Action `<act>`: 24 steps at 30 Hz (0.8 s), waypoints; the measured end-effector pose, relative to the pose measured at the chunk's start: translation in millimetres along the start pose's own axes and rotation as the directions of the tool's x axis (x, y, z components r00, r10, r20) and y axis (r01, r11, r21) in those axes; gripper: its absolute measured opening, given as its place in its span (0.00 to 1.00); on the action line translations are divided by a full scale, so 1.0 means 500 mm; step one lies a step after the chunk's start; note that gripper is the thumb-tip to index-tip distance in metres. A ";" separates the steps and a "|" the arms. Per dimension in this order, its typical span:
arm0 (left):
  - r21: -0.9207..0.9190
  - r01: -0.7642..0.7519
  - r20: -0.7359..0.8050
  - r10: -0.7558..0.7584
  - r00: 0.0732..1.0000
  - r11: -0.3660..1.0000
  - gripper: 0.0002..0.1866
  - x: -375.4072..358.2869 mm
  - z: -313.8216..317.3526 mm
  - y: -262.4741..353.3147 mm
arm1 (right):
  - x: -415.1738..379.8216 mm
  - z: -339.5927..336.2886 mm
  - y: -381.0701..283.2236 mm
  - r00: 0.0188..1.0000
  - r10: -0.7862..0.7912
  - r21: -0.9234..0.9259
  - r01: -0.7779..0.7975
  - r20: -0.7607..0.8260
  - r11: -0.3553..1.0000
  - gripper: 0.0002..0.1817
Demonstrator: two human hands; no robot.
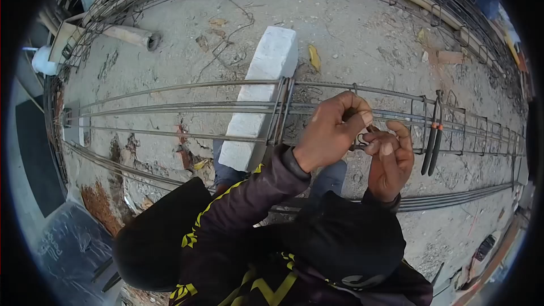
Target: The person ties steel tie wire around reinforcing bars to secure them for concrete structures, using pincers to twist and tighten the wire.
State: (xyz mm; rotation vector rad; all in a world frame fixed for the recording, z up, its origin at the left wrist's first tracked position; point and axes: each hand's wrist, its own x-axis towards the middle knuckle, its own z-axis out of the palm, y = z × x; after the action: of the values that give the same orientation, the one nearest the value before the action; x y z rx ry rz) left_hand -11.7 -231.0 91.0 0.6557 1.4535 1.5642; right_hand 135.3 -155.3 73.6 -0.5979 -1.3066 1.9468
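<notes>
Looks part-done: stirrups (464, 122) spaced rightward, bunch (280, 110) unspread; left hand (328, 130) pinched shut, right hand (391, 164) half-curled (can't tell on what).

Dull metal rods (215, 103), matt block (273, 54)

The left hand (333, 129) pinches thumb to forefinger close beside the right hand (390, 164), whose fingers curl loosely.
</notes>
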 end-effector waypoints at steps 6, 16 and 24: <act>0.184 -0.177 0.186 0.142 0.972 0.967 0.07 -0.023 0.001 -0.032 | -0.066 -0.037 0.031 0.886 0.415 0.337 -0.462 0.204 0.820 0.12; 0.348 -0.292 0.293 0.193 0.937 0.891 0.07 -0.025 0.018 -0.088 | -0.126 -0.075 0.068 0.815 0.531 0.242 -0.577 0.231 0.780 0.17; 0.272 -0.059 0.174 0.011 0.985 0.961 0.08 -0.018 0.040 -0.097 | -0.112 -0.081 0.045 0.866 0.472 0.475 -0.488 0.163 0.732 0.20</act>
State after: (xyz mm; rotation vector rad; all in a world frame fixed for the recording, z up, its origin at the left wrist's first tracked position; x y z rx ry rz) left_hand 21.3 -232.2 49.3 0.9596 1.5492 1.3057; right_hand 193.1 -179.5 36.7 -0.6820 -0.6204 2.6080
